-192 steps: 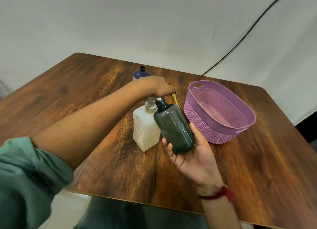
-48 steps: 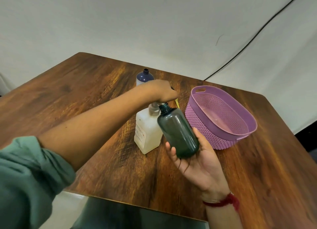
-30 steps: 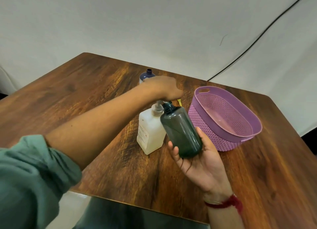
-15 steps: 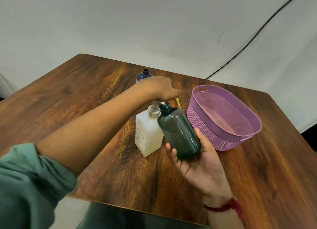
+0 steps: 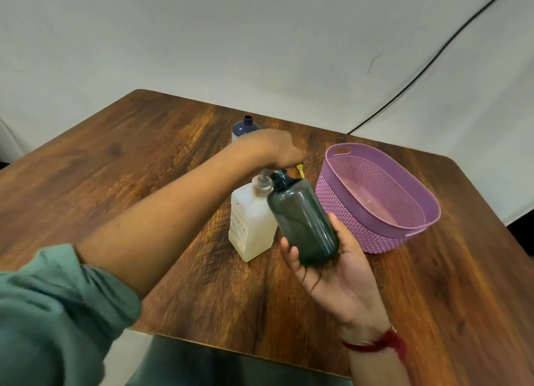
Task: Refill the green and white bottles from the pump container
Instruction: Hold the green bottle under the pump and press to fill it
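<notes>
The white pump container stands mid-table. My left hand lies palm down on its pump head and hides the head and nozzle; only the stem and collar show below it. My right hand grips the dark green bottle round its lower part. The bottle is tilted, with its open neck up against the pump under my left hand. The white bottle with a dark blue top stands uncapped behind my left hand, mostly hidden by it.
A purple plastic basket sits on the wooden table to the right, close to the green bottle. A small yellow item peeks out beyond my left fingers. A black cable runs along the white backdrop.
My left hand stays on the pump head with small up-and-down shifts. The green bottle remains held at the nozzle. The view has swayed a little.
</notes>
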